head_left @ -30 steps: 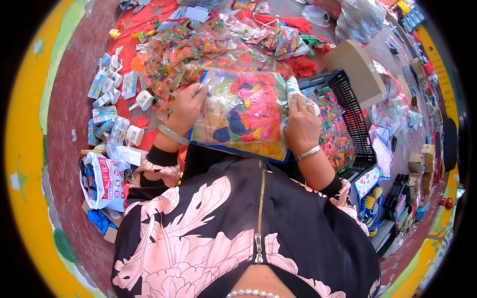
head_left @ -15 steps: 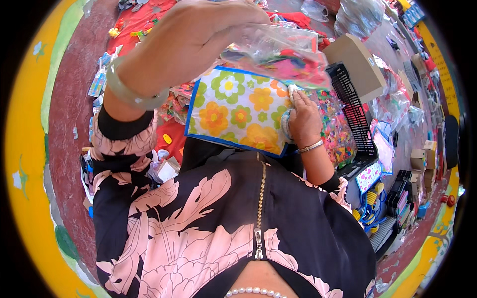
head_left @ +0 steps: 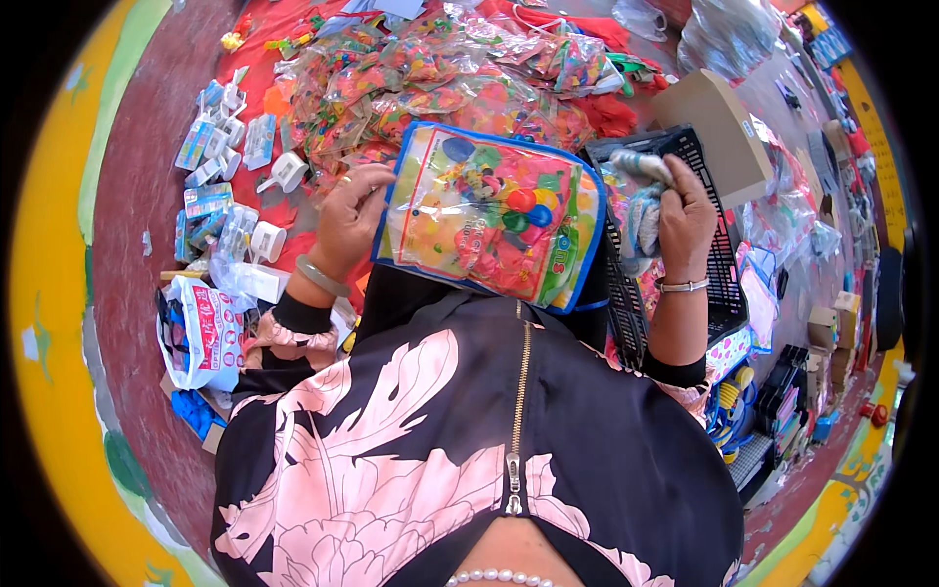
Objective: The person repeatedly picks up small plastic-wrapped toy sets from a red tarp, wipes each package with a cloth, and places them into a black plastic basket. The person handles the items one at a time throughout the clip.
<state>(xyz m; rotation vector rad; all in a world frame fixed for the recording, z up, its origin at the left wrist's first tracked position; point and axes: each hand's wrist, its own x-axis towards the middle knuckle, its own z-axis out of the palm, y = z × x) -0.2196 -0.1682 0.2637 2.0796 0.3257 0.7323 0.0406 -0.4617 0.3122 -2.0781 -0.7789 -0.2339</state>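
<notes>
A blue-edged flowered sheet [head_left: 590,191] lies across my lap. On top of it rests a clear plastic packet [head_left: 489,245] with a printed balloon picture and colourful contents. My left hand [head_left: 354,210] is at the left edge of the sheet, its fingers curled with the tips against the border. Over the black crate, my right hand [head_left: 688,210] pinches a crumpled grey-and-white cloth [head_left: 643,220] between thumb and fingers; the cloth hangs down. A large heap of similar clear packets [head_left: 391,83] spreads beyond the sheet on a red cloth.
The black plastic crate [head_left: 690,147] stands at my right, with an open cardboard box [head_left: 709,132] behind it. White plastic items in blue packaging [head_left: 207,147] and a printed white carrier bag [head_left: 201,333] lie left. Clear plastic bags [head_left: 729,44] sit far right.
My left hand has come down from above, and the packet it carried now lies on the flowered sheet. My right hand has moved right with the cloth, off the sheet and over the crate.
</notes>
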